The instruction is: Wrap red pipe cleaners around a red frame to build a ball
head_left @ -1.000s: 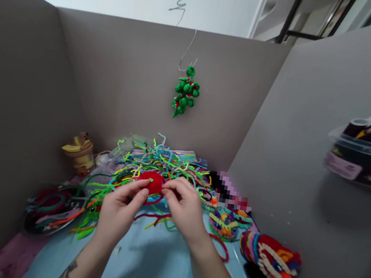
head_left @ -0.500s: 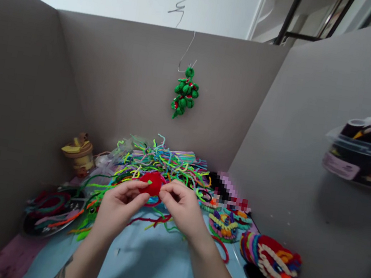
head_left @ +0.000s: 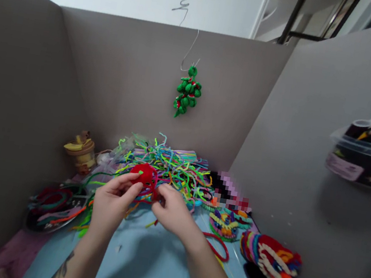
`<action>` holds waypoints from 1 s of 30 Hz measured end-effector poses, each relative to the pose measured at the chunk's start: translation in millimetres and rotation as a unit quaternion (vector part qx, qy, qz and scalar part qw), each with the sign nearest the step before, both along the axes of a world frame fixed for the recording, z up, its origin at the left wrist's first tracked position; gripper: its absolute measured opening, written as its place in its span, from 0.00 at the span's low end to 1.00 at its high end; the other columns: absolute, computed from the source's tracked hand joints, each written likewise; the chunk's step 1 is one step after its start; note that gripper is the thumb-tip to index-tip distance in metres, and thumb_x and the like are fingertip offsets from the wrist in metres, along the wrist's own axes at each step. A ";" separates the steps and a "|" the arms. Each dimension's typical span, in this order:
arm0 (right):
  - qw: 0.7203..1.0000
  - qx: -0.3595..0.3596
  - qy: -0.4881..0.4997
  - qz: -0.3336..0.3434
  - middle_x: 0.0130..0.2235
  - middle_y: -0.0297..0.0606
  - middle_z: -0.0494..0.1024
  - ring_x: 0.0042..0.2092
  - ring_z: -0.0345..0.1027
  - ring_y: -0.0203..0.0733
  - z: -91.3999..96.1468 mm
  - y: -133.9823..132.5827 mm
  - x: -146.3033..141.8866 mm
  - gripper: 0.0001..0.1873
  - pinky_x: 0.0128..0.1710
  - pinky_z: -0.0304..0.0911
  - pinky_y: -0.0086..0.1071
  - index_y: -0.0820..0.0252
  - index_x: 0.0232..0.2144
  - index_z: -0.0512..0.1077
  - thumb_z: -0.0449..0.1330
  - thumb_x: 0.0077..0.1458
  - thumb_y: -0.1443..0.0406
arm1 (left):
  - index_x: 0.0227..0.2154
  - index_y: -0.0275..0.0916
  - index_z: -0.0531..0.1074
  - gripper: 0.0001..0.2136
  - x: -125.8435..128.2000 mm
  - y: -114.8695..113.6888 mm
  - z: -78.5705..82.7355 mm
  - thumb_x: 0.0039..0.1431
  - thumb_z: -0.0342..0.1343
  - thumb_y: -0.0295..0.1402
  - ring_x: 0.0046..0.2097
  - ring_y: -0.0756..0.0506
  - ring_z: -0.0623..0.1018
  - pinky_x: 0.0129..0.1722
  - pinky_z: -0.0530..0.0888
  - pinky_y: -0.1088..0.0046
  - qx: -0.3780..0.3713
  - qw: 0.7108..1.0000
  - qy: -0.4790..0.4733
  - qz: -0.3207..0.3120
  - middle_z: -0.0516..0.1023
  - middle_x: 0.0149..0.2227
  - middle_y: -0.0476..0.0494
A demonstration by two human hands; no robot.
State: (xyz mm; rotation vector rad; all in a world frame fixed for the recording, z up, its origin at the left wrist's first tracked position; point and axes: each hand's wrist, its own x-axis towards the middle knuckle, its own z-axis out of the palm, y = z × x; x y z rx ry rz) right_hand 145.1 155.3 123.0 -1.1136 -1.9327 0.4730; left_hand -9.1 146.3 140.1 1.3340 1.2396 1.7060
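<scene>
A red, rounded pipe-cleaner piece (head_left: 142,173) with a small green spot is pinched between the thumb and fingertips of my left hand (head_left: 113,198). Just right of it, my right hand (head_left: 172,208) is closed, thumb against fingers, on a red pipe cleaner (head_left: 154,193) that loops out from the red piece. My right fingers hide part of that strand. Behind both hands lies a heap of multicoloured pipe cleaners (head_left: 167,162). Under my forearms is a light blue work surface (head_left: 146,265).
On the left stand a dark bowl (head_left: 34,223) of pipe-cleaner pieces and a yellow-brown pot (head_left: 81,155). A red loop (head_left: 224,250), a colourful coiled piece (head_left: 224,224) and a striped bundle (head_left: 270,257) lie right. A green ornament (head_left: 188,94) hangs ahead; a clear tub (head_left: 363,159) hangs right.
The red piece and my left hand have shifted left and slightly up. My right hand has drawn apart from the piece's edge, and a red loop now shows between the hands.
</scene>
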 end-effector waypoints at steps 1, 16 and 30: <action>1.000 -0.002 -0.006 0.003 0.26 0.29 0.67 0.28 0.60 0.34 -3.4 1.6 -3.0 0.09 0.27 0.53 0.26 0.59 0.22 0.67 0.54 0.41 0.77 | 0.36 0.36 0.78 0.14 -0.1 -0.8 0.5 0.44 0.65 0.36 0.29 0.49 0.77 0.31 0.75 0.74 0.003 1.000 0.002 0.005 0.80 0.28 0.46; 0.927 -0.061 0.363 -0.076 0.25 0.31 0.74 0.25 0.69 0.36 5.9 3.2 14.9 0.05 0.25 0.63 0.28 0.59 0.29 0.66 0.57 0.52 0.63 | 0.38 0.35 0.77 0.18 -21.8 7.4 8.7 0.43 0.66 0.38 0.30 0.49 0.77 0.31 0.74 0.75 -0.023 0.999 -0.039 0.024 0.80 0.29 0.45; 0.822 0.030 0.566 -0.058 0.23 0.27 0.76 0.24 0.74 0.36 25.4 -20.2 14.7 0.08 0.23 0.67 0.27 0.58 0.30 0.65 0.62 0.51 0.65 | 0.38 0.37 0.76 0.15 -8.4 6.2 -1.7 0.47 0.64 0.38 0.29 0.50 0.75 0.30 0.72 0.77 -0.048 0.997 0.021 -0.061 0.80 0.29 0.46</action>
